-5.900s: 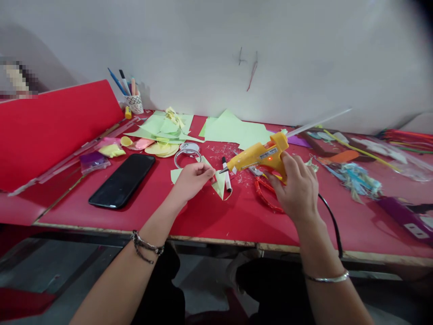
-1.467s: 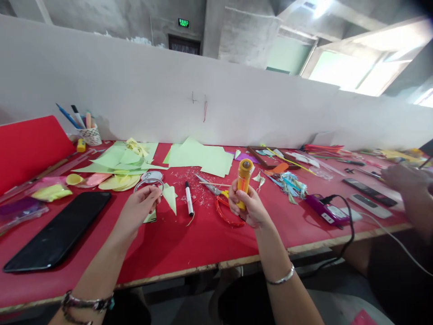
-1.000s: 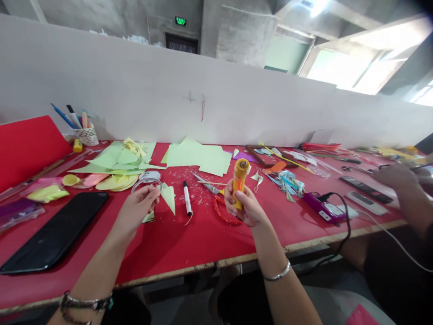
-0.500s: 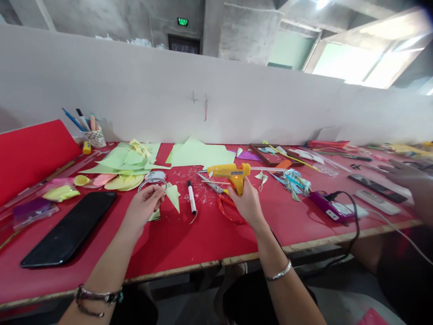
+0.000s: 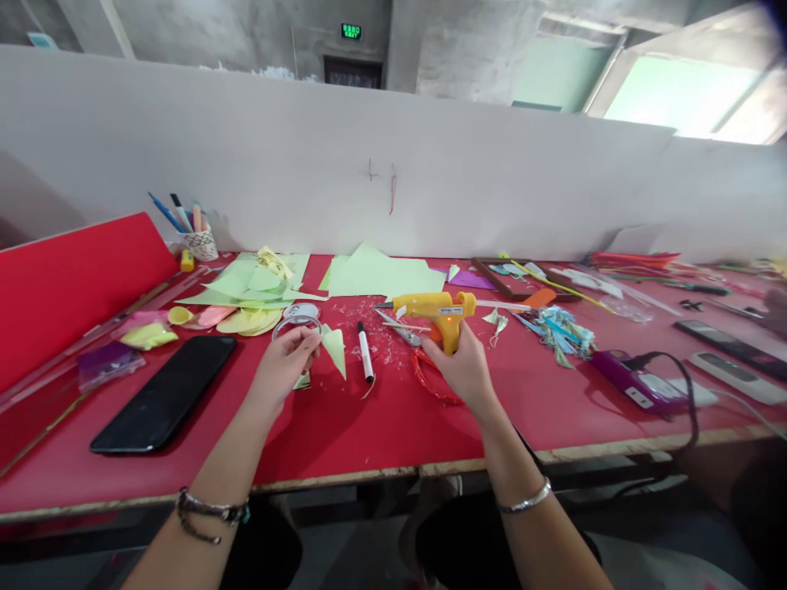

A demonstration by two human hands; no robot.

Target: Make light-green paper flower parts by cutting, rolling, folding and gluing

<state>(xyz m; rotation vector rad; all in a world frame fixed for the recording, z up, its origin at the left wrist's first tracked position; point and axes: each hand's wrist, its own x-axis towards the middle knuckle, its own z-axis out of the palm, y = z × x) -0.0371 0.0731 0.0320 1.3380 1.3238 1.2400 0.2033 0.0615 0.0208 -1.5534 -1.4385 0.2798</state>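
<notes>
My left hand [image 5: 286,365] pinches a thin silvery ring [image 5: 297,319] above the table. A pale green folded paper piece [image 5: 335,352] hangs at its fingertips; whether it is fixed to the ring I cannot tell. A yellow glue gun [image 5: 424,306] is gripped in my right hand [image 5: 466,369], its nozzle pointing left toward the paper piece but apart from it. A clear glue stick [image 5: 501,306] sticks out of the gun's back. Between the hands lies a white marker [image 5: 365,352] with black ends. Below the gun are partly hidden pliers [image 5: 402,333] and a red wire coil [image 5: 430,381].
A black phone [image 5: 166,393] lies at left, near a red board [image 5: 79,287] and a pen cup [image 5: 200,243]. Green paper sheets [image 5: 381,274] lie at the back. Rightward are tassels [image 5: 559,328] and a purple power strip [image 5: 636,385] with cables. Another person's blurred hand [image 5: 775,311] is at far right.
The view has turned slightly left, so everything sits further right in the picture. Both hands keep their holds. The other person's hand has mostly left the view.
</notes>
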